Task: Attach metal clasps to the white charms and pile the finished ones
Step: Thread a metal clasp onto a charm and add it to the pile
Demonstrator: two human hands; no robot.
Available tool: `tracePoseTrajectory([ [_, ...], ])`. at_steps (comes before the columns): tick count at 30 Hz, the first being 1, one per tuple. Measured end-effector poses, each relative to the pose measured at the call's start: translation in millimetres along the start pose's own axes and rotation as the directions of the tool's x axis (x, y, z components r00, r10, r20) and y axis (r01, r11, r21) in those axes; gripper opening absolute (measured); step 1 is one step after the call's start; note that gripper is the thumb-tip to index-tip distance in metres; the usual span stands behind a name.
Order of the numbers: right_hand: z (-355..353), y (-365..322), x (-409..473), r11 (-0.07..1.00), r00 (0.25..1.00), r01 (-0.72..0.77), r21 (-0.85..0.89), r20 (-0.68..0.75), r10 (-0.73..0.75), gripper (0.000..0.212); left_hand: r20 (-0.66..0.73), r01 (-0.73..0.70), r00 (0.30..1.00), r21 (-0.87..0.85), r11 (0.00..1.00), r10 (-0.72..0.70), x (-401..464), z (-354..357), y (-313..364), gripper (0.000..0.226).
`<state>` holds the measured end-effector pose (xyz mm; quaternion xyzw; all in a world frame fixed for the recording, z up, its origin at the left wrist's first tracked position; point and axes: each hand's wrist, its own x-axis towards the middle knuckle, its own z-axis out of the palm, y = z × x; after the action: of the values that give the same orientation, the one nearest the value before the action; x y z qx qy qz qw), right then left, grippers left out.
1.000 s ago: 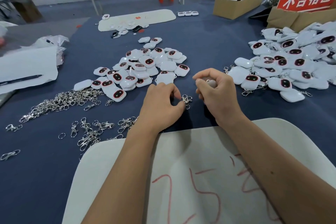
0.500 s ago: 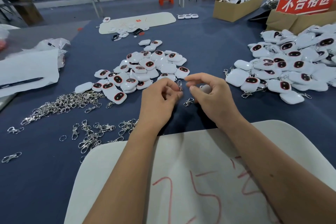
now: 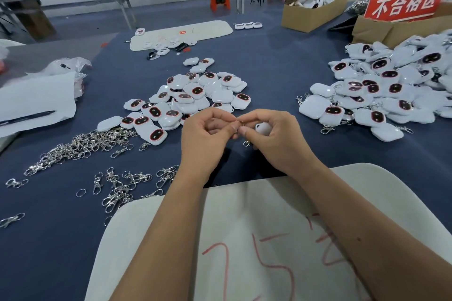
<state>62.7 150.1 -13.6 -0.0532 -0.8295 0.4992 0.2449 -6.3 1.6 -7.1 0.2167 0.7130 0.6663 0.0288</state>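
- Both hands have come together since a second ago; left hand (image 3: pixel 208 134) was low with the clasp by the cloth, now its fingertips meet the right's above the table.
- Left hand pinches the metal clasp (image 3: pixel 241 126) at the ring end; hook end dangles below.
- Right hand (image 3: pixel 276 137) curls round a white charm (image 3: pixel 263 128), thumb and forefinger on the ring too.
- Unfinished charms (image 3: pixel 193 95) just ahead, loose clasps (image 3: pixel 80 144) to the left, finished pile (image 3: pixel 381 90) to the right.
- Risk, my read: ring is small and mostly hidden by fingertips; if it slips before threading the charm's loop, the clasp drops into the loose ones.
- Tossing it carelessly could scatter the finished pile's near edge.
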Motion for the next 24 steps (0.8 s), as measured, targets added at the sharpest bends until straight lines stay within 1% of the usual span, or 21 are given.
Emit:
tracePoseTrajectory([
  [2,-0.5,0.5,0.2,1.000,0.999,-0.003,0.005,-0.044,0.003,0.007,-0.037,0.004,0.999,0.000,1.000,-0.004,0.7,1.1,-0.6,0.014],
  [4,-0.8,1.2,-0.1,1.000,0.999,-0.002,0.002,-0.052,0.002,0.006,-0.062,-0.001,0.998,-0.010,1.000,0.000,1.1,2.2,-1.2,0.015],
  [8,-1.6,2.6,1.4,0.999,0.996,-0.034,0.001,-0.081,0.034,0.007,-0.101,-0.006,0.995,-0.093,0.996,-0.003,1.4,2.5,-0.7,0.015],
  [10,-2.6,3.5,1.9,0.997,0.993,-0.054,0.057,-0.098,0.060,0.010,-0.083,0.016,0.996,-0.082,0.997,-0.022,1.0,2.9,-0.7,0.012],
  [13,-4.1,4.3,2.5,0.990,0.990,-0.067,0.121,-0.119,0.081,0.011,-0.025,0.031,0.999,-0.020,0.999,-0.031,0.1,4.5,-0.5,0.013],
  [20,-4.4,2.6,2.3,0.977,0.996,-0.043,0.207,-0.073,0.059,0.015,0.070,0.022,0.997,0.070,0.997,-0.027,-2.0,11.6,2.7,0.012],
  [22,-4.2,2.7,2.5,0.974,0.996,-0.043,0.220,-0.071,0.060,0.016,0.071,0.020,0.997,0.065,0.998,-0.025,-1.9,11.1,2.6,0.013],
  [24,-4.0,3.1,2.3,0.974,0.995,-0.041,0.222,-0.080,0.060,0.016,0.082,0.017,0.996,0.019,1.000,-0.019,-2.4,10.8,3.1,0.013],
])
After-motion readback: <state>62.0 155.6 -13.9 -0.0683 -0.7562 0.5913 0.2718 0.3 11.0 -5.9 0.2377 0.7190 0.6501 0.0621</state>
